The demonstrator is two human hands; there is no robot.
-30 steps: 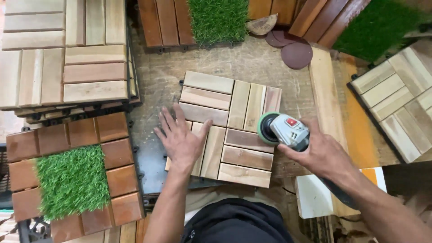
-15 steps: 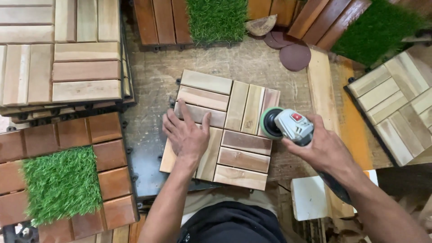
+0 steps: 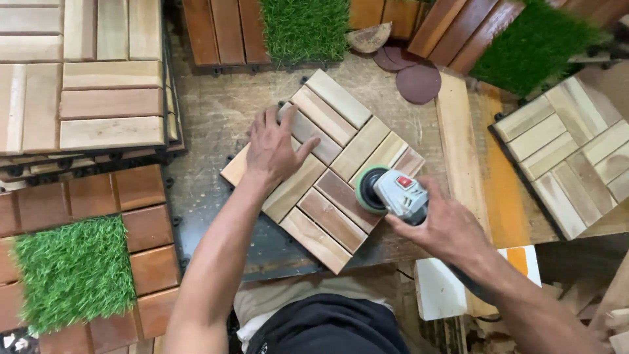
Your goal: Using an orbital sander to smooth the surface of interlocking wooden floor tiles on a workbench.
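Rotated now, wooden tile [image 3: 341, 164] under flat left hand [image 3: 275, 147]; right hand [image 3: 445, 226] grips sander [image 3: 393, 191].

Wooden deck tile [image 3: 327, 167] and handheld sander [image 3: 393, 193] on the workbench.

The tile is square, made of pale and reddish-brown slats set in four blocks of alternating direction, with black plastic backing showing at its edges. It lies flat, turned so that its corners point toward and away from the person, like a diamond. The left hand [image 3: 275, 147] presses flat on its left part, fingers spread. The sander has a grey body, a red switch and a green-rimmed round pad; the pad meets the tile's right side, and the right hand [image 3: 445, 226] grips the body from behind.
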